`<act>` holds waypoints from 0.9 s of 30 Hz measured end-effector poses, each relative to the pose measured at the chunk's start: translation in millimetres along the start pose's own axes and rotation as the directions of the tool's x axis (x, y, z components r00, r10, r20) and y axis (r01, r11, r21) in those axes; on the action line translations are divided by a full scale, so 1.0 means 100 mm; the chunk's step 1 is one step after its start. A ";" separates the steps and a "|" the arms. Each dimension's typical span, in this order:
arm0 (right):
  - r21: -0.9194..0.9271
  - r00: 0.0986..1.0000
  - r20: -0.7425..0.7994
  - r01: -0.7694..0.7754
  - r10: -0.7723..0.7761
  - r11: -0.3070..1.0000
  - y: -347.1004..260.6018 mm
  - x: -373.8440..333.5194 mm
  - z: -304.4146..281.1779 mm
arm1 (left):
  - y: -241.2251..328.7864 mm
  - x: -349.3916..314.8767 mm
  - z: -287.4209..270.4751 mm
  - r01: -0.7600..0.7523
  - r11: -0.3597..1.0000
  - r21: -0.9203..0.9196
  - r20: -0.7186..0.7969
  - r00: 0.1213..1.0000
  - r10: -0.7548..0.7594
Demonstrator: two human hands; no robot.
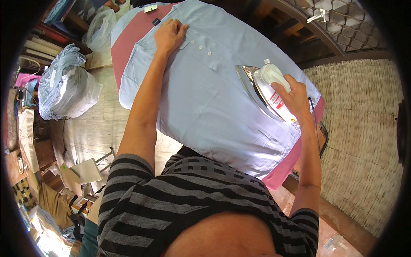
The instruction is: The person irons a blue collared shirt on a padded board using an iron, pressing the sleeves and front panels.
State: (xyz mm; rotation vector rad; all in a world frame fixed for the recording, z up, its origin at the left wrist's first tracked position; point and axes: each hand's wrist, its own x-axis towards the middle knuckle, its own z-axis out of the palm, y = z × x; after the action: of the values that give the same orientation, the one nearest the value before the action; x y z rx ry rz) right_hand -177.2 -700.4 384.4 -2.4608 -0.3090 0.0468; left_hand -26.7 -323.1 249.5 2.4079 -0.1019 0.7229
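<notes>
A light blue shirt (205, 98) with small white buttons is spread over a pink ironing board (129, 39). My right hand (294, 99) is wrapped round the handle of a white iron (266, 85) on the right part of the shirt. Its shiny metal soleplate edge shows along the left, with the tip pointing away; whether it lies fully flat I cannot tell. Up at the neckline, beside the button placket, my left hand (170, 35) has its fingers curled and pressed together on the fabric. A small dark label shows just beyond it.
Bundled plastic bags (70, 85) sit on the floor at the left, with another clear bag (100, 30) behind. A folding chair (87, 170) stands lower left. A metal lattice gate (355, 25) and a woven mat (359, 128) are on the right. Someone's feet show at the top left.
</notes>
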 end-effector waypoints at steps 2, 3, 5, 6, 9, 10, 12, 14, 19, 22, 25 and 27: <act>0.014 0.999 0.034 -0.008 0.007 1.000 -0.08 0.12 0.04 | -0.01 0.00 -0.01 0.000 1.000 0.011 -0.009 1.000 0.000; 0.020 0.999 0.052 -0.013 0.011 1.000 -0.12 0.18 0.07 | -0.02 0.01 -0.01 -0.001 1.000 0.016 -0.013 1.000 0.001; -0.026 0.997 0.073 -0.011 0.013 1.000 -0.17 0.28 0.10 | -0.02 0.01 -0.01 -0.009 1.000 0.021 -0.004 1.000 0.009; -0.048 0.996 0.084 -0.011 0.015 0.999 -0.19 0.33 0.13 | -0.02 0.01 -0.01 -0.014 1.000 0.024 0.001 1.000 0.014; -0.070 0.995 0.091 0.041 -0.035 0.997 -0.32 0.49 0.22 | -0.06 0.00 -0.02 -0.017 1.000 0.016 -0.016 1.000 0.017; -0.100 0.994 0.103 0.035 -0.025 0.994 -0.37 0.56 0.24 | -0.05 0.01 -0.02 -0.007 1.000 0.018 -0.008 1.000 0.007; -0.159 0.992 0.127 0.023 -0.003 0.987 -0.44 0.71 0.26 | -0.02 0.01 -0.02 0.012 1.000 0.023 0.009 1.000 -0.012; -0.122 0.990 0.138 0.032 -0.015 0.992 -0.41 0.78 0.28 | -0.02 0.03 -0.01 0.003 1.000 -0.014 0.010 1.000 -0.003; -0.158 0.983 0.184 0.020 0.010 0.987 -0.45 0.64 0.18 | -0.08 0.02 -0.09 0.014 0.996 -0.088 0.056 0.998 -0.009; -0.152 0.982 0.178 -0.028 0.056 0.988 -0.47 0.63 0.19 | -0.11 0.07 -0.21 -0.025 0.976 -0.217 0.101 0.994 0.048; -0.189 0.967 0.194 -0.128 0.165 0.974 -0.58 0.67 0.17 | -0.07 -0.09 -0.34 -0.084 0.982 -0.167 -0.001 0.996 0.085; -0.157 0.981 0.144 -0.110 0.132 0.981 -0.52 0.62 0.21 | 0.07 -0.29 -0.38 -0.108 0.994 0.011 -0.008 0.994 0.108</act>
State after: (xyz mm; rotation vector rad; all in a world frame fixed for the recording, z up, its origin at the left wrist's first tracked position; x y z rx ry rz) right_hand -130.5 -633.5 402.6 -2.6279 -0.2352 0.2760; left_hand -70.9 -310.0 263.4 2.4241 -0.2264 0.7850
